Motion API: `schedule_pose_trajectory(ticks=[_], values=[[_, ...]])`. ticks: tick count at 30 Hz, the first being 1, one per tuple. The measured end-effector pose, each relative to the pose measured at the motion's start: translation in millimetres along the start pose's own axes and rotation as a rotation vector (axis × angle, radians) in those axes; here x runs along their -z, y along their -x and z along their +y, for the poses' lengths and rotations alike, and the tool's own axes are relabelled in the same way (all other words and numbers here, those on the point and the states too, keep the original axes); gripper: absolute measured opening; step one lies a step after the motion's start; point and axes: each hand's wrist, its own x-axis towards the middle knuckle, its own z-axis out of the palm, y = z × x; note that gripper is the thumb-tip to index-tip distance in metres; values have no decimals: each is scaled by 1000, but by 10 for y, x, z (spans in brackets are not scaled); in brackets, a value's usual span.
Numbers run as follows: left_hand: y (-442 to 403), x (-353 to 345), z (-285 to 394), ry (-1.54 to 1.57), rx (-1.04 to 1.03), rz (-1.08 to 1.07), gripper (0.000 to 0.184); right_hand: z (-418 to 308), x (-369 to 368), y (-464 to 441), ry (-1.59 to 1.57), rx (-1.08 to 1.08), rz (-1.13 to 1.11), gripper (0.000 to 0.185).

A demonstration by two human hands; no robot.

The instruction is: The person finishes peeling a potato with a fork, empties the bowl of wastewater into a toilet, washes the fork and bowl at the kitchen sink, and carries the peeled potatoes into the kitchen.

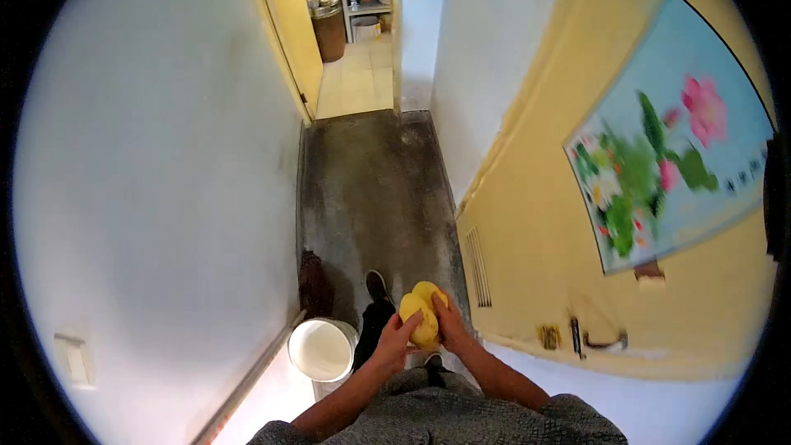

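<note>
Two smooth, rounded yellow potatoes (419,318), by their look, are held together in front of my body at waist height. My left hand (396,344) is closed around the nearer one, its thumb lying across the surface. My right hand (450,325) grips the pair from the right side, with fingers partly hidden behind the potatoes. A white bucket (322,350) stands on the floor to the left of my hands, apart from them.
A dark narrow floor (371,189) leads to an open doorway with shelves (367,7) and a brown bin (330,33) beyond. At the right is a yellow door (527,280) with a handle (606,340) and flower poster (659,148). A dark reddish object (314,284) leans by the left wall.
</note>
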Motion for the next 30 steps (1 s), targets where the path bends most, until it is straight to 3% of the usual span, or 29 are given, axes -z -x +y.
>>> schedule_pose_trajectory(ticks=[4,7,10,15,19,21,24,26,28,30], values=[[-791,29,1034,-28,-34,-102,57,-662,-460,-1019,-79,-125,-59,52],[-1099,-52,1842,-103,22,-136,58,-911,-680,-1650,-250,-190,-37,65],[-1571,53,2502,5,46,-228,60,-1316,-1126,-2105,-350,-194,-107,60],[-2700,126,3334,58,110,-242,61,-1626,-1397,-3336,-249,-216,-97,63],[-3341,144,4259,74,135,-191,60,-2030,-1936,-4350,-219,-365,-102,71],[-3826,249,4690,112,119,-197,60,-2104,-2031,-5025,-276,-470,-128,73],[-4347,345,5461,179,70,-155,55,-2518,-2531,-5805,-284,-465,-185,73],[-4327,361,6028,251,21,-56,51,-2651,-2765,-6358,-416,-503,-235,70],[-4525,562,6433,313,-26,-105,49,-2833,-2908,-6862,-596,-567,-441,64],[-4659,667,6873,432,-119,-81,50,-3316,-3362,-7088,-415,-491,-368,60]])
